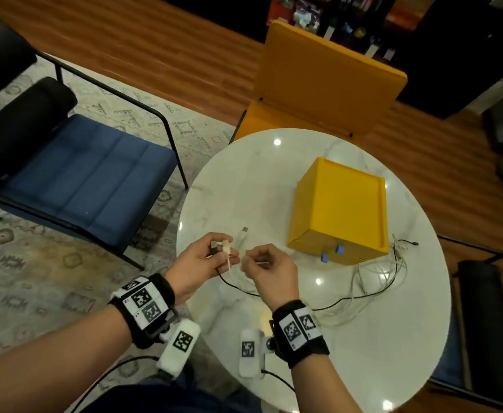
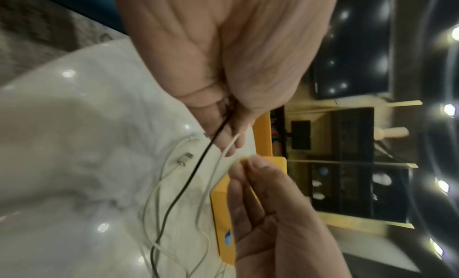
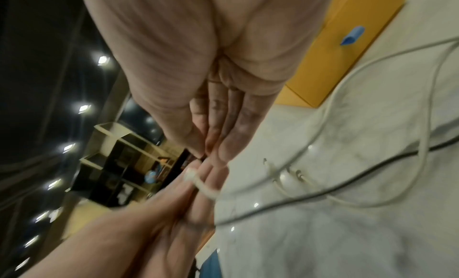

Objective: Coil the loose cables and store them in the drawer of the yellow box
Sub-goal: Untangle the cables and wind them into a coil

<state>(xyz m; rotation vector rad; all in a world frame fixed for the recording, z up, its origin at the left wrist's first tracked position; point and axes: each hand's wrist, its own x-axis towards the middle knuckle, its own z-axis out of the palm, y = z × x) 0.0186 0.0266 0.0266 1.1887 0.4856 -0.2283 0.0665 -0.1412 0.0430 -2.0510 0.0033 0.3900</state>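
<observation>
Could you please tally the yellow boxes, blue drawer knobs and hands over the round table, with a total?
Yellow box: 1
Blue drawer knobs: 2
Hands, left and right, holding cables: 2
Total: 5

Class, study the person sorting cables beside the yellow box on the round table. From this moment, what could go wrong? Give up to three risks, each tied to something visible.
1. The left hand grips a black cable and a white cable together; coiling one may drag or knot the other.
2. Both run into the loose cable pile by the yellow box; pulling could tighten the tangle.
3. The drawer looks closed while the right hand also pinches cable, so neither is free to open it.
</observation>
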